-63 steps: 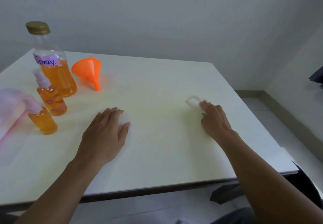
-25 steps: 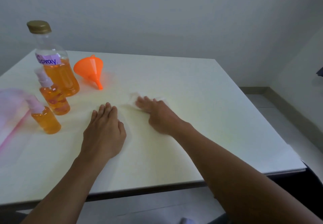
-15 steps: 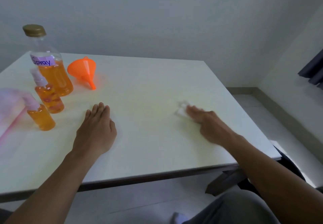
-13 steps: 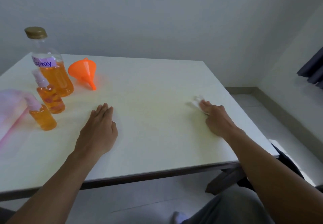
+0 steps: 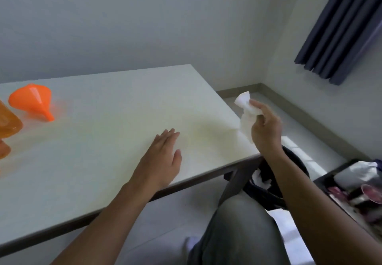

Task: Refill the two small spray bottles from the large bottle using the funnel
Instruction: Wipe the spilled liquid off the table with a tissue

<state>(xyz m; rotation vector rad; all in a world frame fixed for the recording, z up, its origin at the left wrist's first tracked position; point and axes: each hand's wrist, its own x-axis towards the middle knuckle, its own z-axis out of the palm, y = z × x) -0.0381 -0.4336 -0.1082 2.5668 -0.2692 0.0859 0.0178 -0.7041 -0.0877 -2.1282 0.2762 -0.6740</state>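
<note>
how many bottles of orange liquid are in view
2, both cut off by the left edge: the far bottle beside the funnel, the near bottle in front of it. Others may sit outside the frame.

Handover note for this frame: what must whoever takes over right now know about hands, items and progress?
Left hand: open, flat on the table, holding nothing.
Right hand: grips a crumpled white tissue, raised off the table's right edge; a black bin stands below.
Funnel: on its side, far left of the table, in no bottle.
Large bottle and one small bottle: orange liquid, cut off at the left edge; levels and caps unseen.
Done: cannot confirm; no pouring under way.
Left: probably bin the tissue, then check both small bottles.
</note>
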